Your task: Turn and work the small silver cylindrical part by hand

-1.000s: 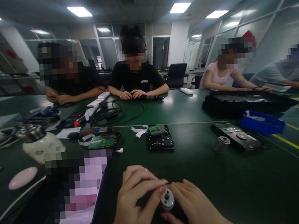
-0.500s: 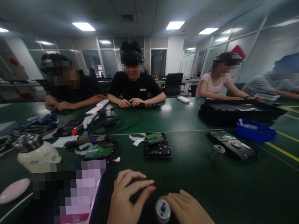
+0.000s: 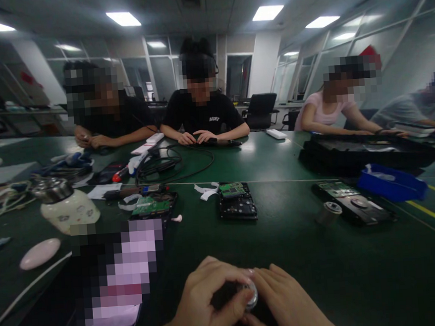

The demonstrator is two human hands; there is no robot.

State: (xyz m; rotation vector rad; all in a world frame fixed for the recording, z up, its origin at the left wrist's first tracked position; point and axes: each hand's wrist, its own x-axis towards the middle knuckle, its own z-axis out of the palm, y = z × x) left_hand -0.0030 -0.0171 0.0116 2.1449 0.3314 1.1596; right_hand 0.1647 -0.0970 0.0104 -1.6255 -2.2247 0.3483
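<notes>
Both of my hands meet at the bottom centre of the view over a small silver round metal part (image 3: 251,293). My left hand (image 3: 205,303) curls around it from the left, with thumb and fingertips on its rim. My right hand (image 3: 283,302) holds it from the right, fingers lying over its top edge. Most of the part is hidden by my fingers; only a bright sliver of its face shows. A dark object sits under my hands, too hidden to make out.
On the green table (image 3: 283,248) lie an opened hard drive (image 3: 237,201), another drive with a green board (image 3: 151,206), a third drive (image 3: 354,203) beside a small metal cylinder (image 3: 328,212), a blue bin (image 3: 392,183), a cream pot (image 3: 66,203) and cables (image 3: 165,166). Several people sit opposite.
My left hand, lifted off half a second ago, has come back down onto the round part. Both hands now cover it more closely. The camera view shifted slightly.
</notes>
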